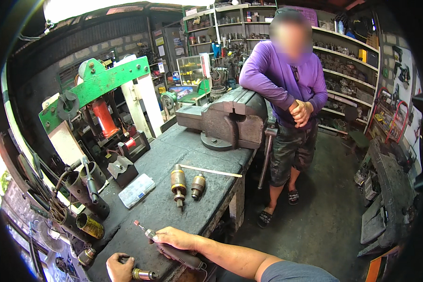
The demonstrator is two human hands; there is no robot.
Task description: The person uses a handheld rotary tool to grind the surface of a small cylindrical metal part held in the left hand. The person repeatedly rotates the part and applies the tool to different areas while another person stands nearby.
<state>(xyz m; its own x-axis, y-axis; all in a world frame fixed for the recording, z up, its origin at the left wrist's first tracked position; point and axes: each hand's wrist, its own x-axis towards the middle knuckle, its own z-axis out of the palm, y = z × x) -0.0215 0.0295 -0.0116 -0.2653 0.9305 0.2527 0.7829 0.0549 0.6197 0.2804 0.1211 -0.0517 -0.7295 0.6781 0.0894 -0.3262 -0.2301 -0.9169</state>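
In my right hand is a dark rotary tool, its fingers wrapped round the body near the front. The tool points up and left over the bench, and a small reddish grinding bit sits at its tip. My left hand is closed at the bench's near edge, around one end of a short metal cylinder with a brassy band; the gripped end is hidden. Farther up the bench stand a copper-coloured motor armature with a toothed shaft and a smaller metal gear part.
A big bench vise occupies the far end; a person in purple leans on it. A thin strip and a clear plastic case lie mid-bench. Tool-filled metal tubes and a green press are on the left.
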